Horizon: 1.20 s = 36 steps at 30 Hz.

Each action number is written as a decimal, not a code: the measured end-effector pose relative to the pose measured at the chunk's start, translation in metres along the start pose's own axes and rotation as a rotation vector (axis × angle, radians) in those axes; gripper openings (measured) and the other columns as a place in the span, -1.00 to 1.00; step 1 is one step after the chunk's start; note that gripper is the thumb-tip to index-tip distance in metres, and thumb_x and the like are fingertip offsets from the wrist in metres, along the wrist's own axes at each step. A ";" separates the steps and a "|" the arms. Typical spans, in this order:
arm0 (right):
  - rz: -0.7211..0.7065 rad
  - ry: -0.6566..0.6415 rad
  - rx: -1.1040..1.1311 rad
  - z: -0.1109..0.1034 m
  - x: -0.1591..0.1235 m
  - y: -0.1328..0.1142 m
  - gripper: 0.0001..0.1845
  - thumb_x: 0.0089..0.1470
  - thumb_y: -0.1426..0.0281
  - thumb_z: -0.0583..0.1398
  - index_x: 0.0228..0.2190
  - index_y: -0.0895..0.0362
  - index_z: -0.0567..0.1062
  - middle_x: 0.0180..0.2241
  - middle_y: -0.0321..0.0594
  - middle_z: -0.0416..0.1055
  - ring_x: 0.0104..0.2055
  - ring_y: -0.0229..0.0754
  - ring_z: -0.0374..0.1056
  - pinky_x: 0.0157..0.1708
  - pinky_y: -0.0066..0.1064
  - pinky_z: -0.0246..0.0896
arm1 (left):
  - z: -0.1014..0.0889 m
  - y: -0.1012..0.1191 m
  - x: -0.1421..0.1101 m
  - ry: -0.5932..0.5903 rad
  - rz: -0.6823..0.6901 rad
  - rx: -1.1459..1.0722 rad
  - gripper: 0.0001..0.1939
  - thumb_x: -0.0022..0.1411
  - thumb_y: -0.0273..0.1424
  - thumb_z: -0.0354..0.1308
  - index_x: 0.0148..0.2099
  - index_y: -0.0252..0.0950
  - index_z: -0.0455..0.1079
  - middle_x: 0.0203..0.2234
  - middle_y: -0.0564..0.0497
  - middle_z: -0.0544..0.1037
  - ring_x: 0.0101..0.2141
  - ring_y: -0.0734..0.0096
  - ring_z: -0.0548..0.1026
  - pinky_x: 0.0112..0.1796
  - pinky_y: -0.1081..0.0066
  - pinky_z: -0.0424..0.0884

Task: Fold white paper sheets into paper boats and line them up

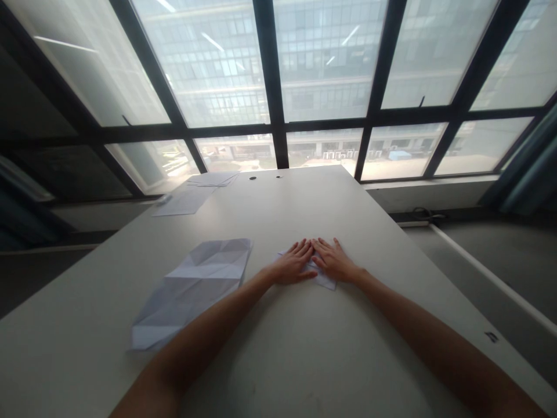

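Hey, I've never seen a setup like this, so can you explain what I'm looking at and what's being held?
There is no machine here, only a person working bare-handed. The single picture comes from a camera worn on their head, looking forward and down.

The left hand and right hand lie close together, palms down, on a small piece of paper that looks folded. They seem to press on it rather than grip it.

Left of them on the white table is a larger, creased sheet. Farther back on the left are more loose papers. Large windows stand beyond.
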State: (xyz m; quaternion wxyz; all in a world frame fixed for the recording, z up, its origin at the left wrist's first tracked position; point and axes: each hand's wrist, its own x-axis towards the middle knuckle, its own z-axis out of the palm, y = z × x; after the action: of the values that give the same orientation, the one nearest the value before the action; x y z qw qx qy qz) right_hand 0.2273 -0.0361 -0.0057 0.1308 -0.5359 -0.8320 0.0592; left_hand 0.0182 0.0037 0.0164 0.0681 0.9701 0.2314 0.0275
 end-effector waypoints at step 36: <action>-0.120 0.250 0.068 -0.029 -0.007 0.038 -0.75 0.17 0.43 0.17 -0.13 0.06 0.58 -0.12 -0.14 0.49 -0.02 -0.09 0.33 0.04 -0.21 0.18 | -0.021 0.015 -0.004 0.147 0.119 -0.085 -0.46 0.36 -0.07 0.01 0.30 -0.12 0.21 0.25 -0.08 0.28 0.24 0.16 0.22 0.21 0.17 0.12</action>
State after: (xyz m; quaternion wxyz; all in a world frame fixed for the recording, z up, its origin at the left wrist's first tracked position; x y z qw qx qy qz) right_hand 0.2717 -0.0276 0.0119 0.2549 -0.4835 -0.8373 0.0123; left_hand 0.0198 -0.0093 0.0394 0.0904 0.9737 0.1764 0.1125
